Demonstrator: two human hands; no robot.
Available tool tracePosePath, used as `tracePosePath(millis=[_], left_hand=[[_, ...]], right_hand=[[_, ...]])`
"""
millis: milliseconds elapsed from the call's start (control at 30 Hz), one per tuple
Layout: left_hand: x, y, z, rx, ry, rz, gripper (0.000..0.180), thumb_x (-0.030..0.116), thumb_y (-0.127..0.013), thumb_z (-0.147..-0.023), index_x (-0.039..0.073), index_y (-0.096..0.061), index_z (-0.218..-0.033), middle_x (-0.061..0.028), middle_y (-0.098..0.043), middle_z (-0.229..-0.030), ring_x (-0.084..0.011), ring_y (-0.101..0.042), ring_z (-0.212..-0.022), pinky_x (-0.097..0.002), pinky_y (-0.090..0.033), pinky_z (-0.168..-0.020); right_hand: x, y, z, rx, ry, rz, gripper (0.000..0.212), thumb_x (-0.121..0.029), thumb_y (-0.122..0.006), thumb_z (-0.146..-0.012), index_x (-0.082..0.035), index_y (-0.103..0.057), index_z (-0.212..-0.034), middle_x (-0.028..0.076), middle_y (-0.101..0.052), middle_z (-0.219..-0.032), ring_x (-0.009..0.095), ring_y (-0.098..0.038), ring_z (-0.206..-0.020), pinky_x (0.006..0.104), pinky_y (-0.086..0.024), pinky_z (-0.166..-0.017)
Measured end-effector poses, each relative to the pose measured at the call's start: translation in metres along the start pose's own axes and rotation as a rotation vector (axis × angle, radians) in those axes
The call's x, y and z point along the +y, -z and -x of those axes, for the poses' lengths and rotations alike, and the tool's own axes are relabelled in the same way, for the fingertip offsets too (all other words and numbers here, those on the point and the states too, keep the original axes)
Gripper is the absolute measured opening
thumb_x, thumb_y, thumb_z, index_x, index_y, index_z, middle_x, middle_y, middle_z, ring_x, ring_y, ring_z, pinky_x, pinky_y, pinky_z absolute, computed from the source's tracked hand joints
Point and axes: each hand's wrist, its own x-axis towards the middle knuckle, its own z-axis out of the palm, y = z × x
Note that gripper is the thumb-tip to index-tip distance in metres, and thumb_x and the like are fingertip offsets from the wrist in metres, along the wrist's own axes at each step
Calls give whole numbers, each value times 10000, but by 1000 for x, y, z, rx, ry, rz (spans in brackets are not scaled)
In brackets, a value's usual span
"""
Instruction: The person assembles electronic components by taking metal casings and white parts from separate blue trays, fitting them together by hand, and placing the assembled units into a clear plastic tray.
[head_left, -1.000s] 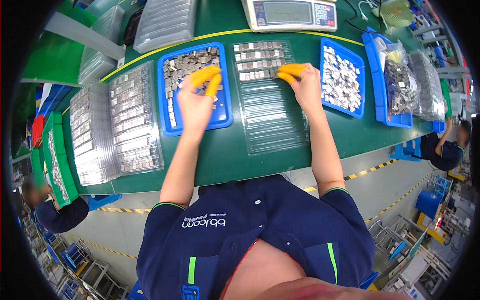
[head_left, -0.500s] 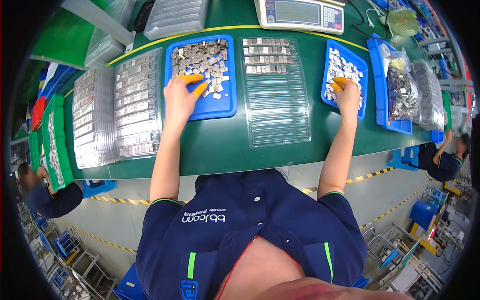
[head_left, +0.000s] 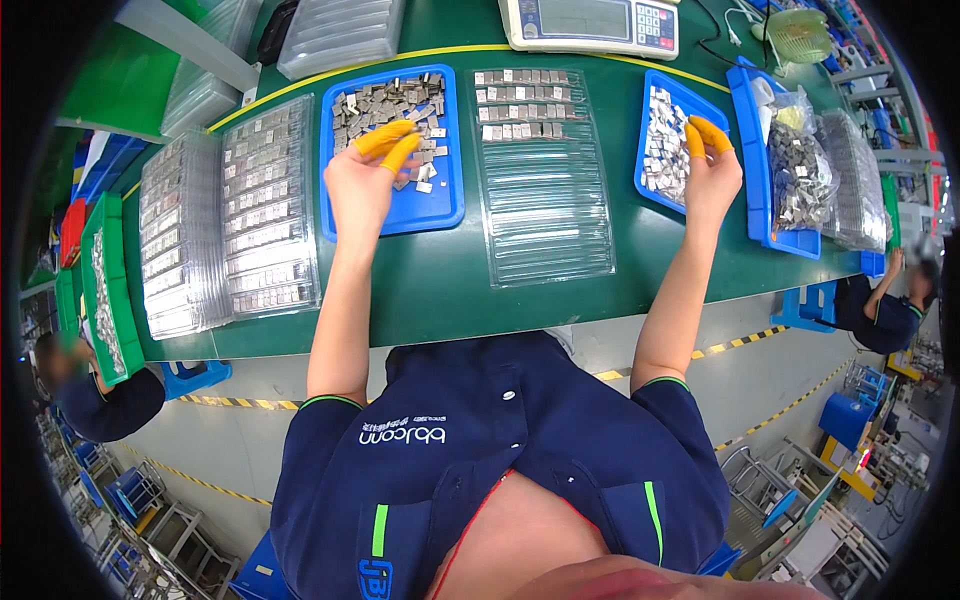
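Left hand (head_left: 360,190) and right hand (head_left: 712,185) flank the clear tray (head_left: 545,232), both off it, with the left one nearer. Thumb and forefinger are bent toward each other on each, in yellow finger covers (head_left: 382,138); whether either grips a piece I cannot tell.

The tray lies between them, its long axis running away from the body and its slots running crosswise. Metal pieces (head_left: 520,94) fill three rows at its far end; the near slots are bare. Which way each single piece points is too small to tell.

Left of the tray is the left bin (head_left: 415,212), loose pieces in it, with the left fingertips above them. Right of the tray is the right bin (head_left: 705,102), long axis also running away but slanted, with the right fingertips over its right side. Beyond the tray sits the scale (head_left: 590,22); farther left of it, past the left bin, lie filled trays (head_left: 270,200).
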Motion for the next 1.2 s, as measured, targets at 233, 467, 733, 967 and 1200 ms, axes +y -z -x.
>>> tracePosePath(millis=[233,467,733,967,1200], left_hand=[[4,-55,11,-267,112,418,250,40,-605,-778,-71,-572,-999,-148,-624,-897,-190,-628,-786,-240,-511,-703],[-4,-65,16,-191,175,535,289,11,-595,-781,-75,-543,-1052,-155,-605,-948,-203,-622,-809,-247,-514,-719],[-4,-67,17,-200,192,566,297,-3,-605,-768,-71,-544,-1051,-147,-611,-928,-191,-621,-796,-242,-515,-703],[-3,-66,19,-207,204,520,283,-8,-617,-756,-74,-555,-1024,-146,-614,-923,-191,-622,-798,-239,-513,-706],[-6,-65,20,-213,134,419,219,-2,-636,-740,-59,-609,-950,-126,-627,-905,-147,-616,-752,-219,-492,-703]], right_hand=[[-71,-58,43,-613,-374,-788,193,38,-590,-760,88,-544,-941,164,-609,-853,225,-629,-771,267,-521,-694],[-75,-73,67,-647,-510,-914,239,29,-599,-758,93,-551,-983,151,-611,-895,213,-628,-783,263,-517,-706],[-74,-76,73,-590,-370,-809,241,37,-637,-724,88,-577,-952,135,-621,-880,182,-623,-766,251,-502,-719],[-76,-74,78,-527,-236,-695,212,49,-639,-718,81,-598,-923,127,-624,-872,173,-617,-756,254,-498,-723],[-67,-63,64,-735,-239,-647,210,40,-648,-711,88,-602,-910,132,-630,-853,180,-623,-736,264,-507,-711]])
